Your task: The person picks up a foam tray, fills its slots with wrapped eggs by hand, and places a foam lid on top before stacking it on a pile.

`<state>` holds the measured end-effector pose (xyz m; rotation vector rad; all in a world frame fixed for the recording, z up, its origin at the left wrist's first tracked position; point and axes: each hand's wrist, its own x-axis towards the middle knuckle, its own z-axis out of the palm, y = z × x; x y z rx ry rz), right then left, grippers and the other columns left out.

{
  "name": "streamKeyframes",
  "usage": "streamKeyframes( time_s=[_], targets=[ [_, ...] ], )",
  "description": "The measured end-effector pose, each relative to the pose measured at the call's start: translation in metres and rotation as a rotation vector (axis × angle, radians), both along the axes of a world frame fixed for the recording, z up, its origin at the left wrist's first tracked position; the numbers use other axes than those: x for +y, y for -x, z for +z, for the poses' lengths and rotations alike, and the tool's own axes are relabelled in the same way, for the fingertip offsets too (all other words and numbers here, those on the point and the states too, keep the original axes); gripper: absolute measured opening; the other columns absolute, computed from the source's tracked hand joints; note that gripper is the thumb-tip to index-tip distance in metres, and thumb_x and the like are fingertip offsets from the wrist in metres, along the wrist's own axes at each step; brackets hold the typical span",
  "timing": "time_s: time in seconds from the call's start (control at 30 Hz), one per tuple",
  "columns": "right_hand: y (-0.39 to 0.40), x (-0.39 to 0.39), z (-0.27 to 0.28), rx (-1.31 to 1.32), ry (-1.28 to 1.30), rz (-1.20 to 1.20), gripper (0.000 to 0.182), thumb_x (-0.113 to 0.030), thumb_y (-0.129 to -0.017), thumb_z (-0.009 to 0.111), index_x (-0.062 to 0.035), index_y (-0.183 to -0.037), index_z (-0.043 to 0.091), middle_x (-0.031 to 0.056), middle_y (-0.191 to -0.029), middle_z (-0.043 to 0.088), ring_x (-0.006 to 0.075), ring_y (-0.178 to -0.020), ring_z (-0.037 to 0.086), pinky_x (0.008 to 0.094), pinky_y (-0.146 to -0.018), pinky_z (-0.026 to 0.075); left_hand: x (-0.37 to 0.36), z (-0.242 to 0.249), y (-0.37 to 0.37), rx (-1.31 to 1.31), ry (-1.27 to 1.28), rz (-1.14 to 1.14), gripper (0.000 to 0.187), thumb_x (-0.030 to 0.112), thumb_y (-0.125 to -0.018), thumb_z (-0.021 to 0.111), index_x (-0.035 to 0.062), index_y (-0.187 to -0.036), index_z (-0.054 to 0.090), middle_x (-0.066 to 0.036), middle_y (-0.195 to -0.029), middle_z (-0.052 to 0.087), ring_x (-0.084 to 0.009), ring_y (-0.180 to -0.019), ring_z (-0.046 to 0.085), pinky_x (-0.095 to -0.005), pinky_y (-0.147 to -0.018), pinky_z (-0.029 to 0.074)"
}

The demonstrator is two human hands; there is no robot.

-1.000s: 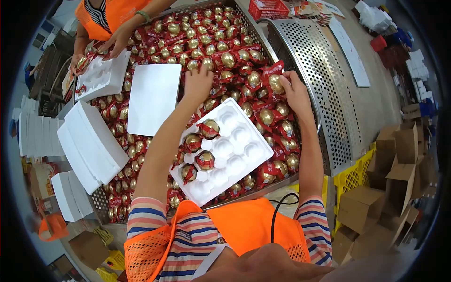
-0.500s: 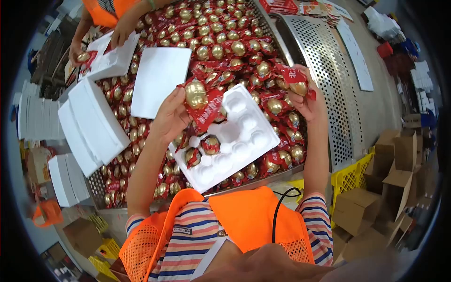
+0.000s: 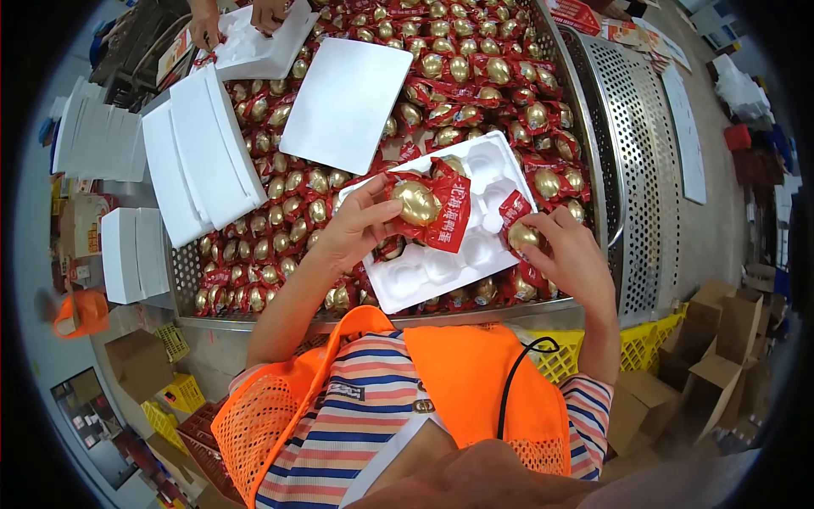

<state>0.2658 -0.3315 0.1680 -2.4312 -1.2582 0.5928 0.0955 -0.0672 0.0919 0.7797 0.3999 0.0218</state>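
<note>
Two gold eggs (image 3: 417, 203) in red wrappers (image 3: 453, 214) over white tray (image 3: 487, 188)

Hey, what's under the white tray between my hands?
Red-and-gold packets show around the tray, which seems to rest on them. Whatever lies directly beneath is covered.

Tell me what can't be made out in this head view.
All in the head view:
White tray: some cups hidden by the left grip and its packet.
Co-worker's torso: cut off by the top edge, beyond the hands.
White bundle, far right: too blurred to identify.
</note>
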Motion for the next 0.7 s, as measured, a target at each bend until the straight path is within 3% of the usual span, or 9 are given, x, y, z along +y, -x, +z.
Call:
streamKeyframes(
  time_s=[0.17,0.27,0.37,0.5,0.6,0.7],
  targets=[
    [-0.003,0.018,-0.027,-0.203,0.066,0.122,0.023,-0.023,-0.086,0.063,-0.0036,-0.099,0.066,0.0222,-0.088,0.056,0.0381,-0.068,0.062,0.0463,-0.065,0.052,-0.002,0.009,0.000,-0.018,-0.091,-0.032,0.059,0.001,-0.083,0.069,0.0024,-0.137,0.044,-0.010,-0.124,0.059,-0.0209,-0.112,0.061,-0.0344,-0.096,0.052],
    [-0.011,0.027,-0.050,-0.244,0.221,0.266,0.022,-0.021,-0.085,0.063,-0.0037,-0.098,0.066,0.0217,-0.086,0.056,0.0384,-0.066,0.062,0.0461,-0.065,0.052,-0.003,0.007,-0.001,-0.038,-0.131,-0.027,0.057,0.005,-0.083,0.071,0.0021,-0.134,0.045,-0.012,-0.127,0.057,-0.0218,-0.114,0.060,-0.0378,-0.099,0.051],
    [-0.010,0.025,-0.038,-0.179,0.159,0.225,0.026,-0.020,-0.084,0.065,-0.0013,-0.102,0.064,0.0204,-0.093,0.055,0.0376,-0.069,0.063,0.0446,-0.065,0.053,-0.007,0.006,-0.006,-0.003,-0.190,0.045,0.053,0.000,-0.083,0.070,0.0026,-0.131,0.049,-0.011,-0.122,0.060,-0.0183,-0.109,0.062,-0.0328,-0.094,0.053],
    [0.004,0.012,-0.020,-0.142,-0.036,0.019,0.028,-0.017,-0.083,0.067,-0.0003,-0.104,0.061,0.0185,-0.096,0.053,0.0354,-0.074,0.063,0.0439,-0.064,0.053,-0.011,0.027,-0.019,0.040,-0.497,-0.011,0.051,0.003,-0.082,0.074,0.0030,-0.128,0.052,-0.009,-0.113,0.063,-0.0159,-0.104,0.063,-0.0293,-0.088,0.054],
    [0.013,0.007,-0.052,-0.304,0.005,0.057,0.026,-0.015,-0.082,0.068,-0.0022,-0.104,0.062,0.0171,-0.094,0.053,0.0343,-0.077,0.064,0.0427,-0.063,0.053,-0.018,0.020,-0.030,0.002,-0.693,-0.059,0.049,0.004,-0.083,0.074,0.0033,-0.128,0.053,-0.009,-0.113,0.063,-0.0164,-0.106,0.062,-0.0283,-0.089,0.054],
    [0.016,0.012,-0.059,-0.375,0.042,0.100,0.023,-0.013,-0.081,0.067,-0.0003,-0.099,0.061,0.0206,-0.095,0.055,0.0343,-0.077,0.065,0.0415,-0.063,0.055,-0.022,0.008,-0.045,-0.062,-0.992,-0.139,0.047,0.016,-0.080,0.078,0.0046,-0.122,0.059,-0.008,-0.109,0.064,-0.0150,-0.097,0.063,-0.0293,-0.082,0.053]
  ],
)
